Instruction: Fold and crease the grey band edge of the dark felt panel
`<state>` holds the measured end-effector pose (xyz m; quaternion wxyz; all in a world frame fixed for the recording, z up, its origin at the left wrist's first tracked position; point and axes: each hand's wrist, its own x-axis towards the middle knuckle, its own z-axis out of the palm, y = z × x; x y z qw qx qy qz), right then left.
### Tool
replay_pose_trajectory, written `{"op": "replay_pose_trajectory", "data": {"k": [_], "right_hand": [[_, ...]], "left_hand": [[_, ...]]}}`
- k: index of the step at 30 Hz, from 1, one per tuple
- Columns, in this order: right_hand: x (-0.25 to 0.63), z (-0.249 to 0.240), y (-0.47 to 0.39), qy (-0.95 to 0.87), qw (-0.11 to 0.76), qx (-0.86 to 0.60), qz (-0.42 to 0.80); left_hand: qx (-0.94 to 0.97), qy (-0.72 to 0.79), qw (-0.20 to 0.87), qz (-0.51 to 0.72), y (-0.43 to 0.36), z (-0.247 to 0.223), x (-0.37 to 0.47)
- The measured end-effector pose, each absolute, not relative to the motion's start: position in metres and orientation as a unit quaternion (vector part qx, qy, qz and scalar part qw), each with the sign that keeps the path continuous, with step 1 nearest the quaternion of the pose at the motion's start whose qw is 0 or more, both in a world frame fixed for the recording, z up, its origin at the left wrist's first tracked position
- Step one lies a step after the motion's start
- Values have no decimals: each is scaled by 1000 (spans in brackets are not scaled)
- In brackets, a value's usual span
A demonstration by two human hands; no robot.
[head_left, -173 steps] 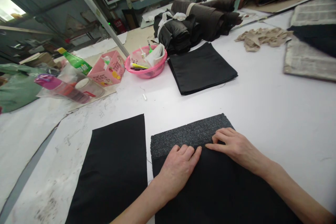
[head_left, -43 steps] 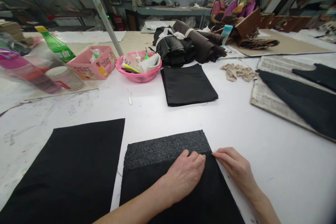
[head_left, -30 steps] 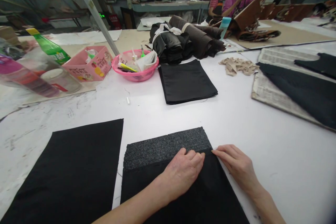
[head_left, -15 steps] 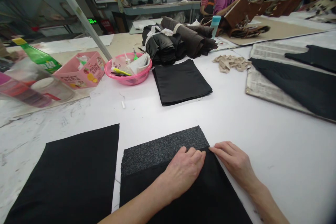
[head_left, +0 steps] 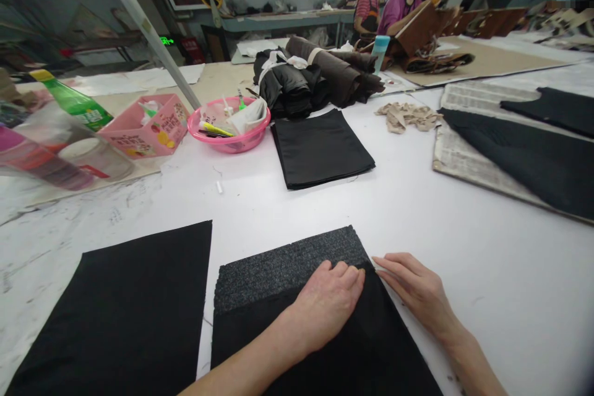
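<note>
A dark grey textured felt panel [head_left: 288,260] lies on the white table in front of me, and a smooth black cloth sheet [head_left: 334,359] covers all but its far strip. My left hand [head_left: 325,306] rests flat on the black cloth just behind its far edge, fingers together. At the cloth's right corner my right hand [head_left: 415,288] lies flat, fingertips touching the edge. Neither hand holds anything. A second black cloth sheet [head_left: 120,309] lies flat to the left.
A stack of black fabric pieces [head_left: 320,148] lies further back, with dark fabric rolls [head_left: 315,74] behind. A pink bowl [head_left: 229,133], pink box [head_left: 143,133], green bottle [head_left: 74,102] and jars stand at left. Black cloth on a board [head_left: 524,154] lies at right. Two people sit far back.
Both hands have slid from the middle of the cloth's far edge to its right corner. Over the last second they barely move; only the camera shifts slightly.
</note>
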<state>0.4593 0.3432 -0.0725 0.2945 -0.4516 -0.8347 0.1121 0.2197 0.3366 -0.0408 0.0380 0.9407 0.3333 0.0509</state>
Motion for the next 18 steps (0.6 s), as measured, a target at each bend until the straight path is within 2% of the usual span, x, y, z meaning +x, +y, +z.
{"op": "replay_pose_trajectory", "data": {"k": [6,18], "right_hand": [[461,-74,344,-863,251,-430,80],[459,-74,341,-873,228,-429,52]], "left_hand": [[939,335,48,56,337,-41,220],[939,340,43,35,337,-38,227]]}}
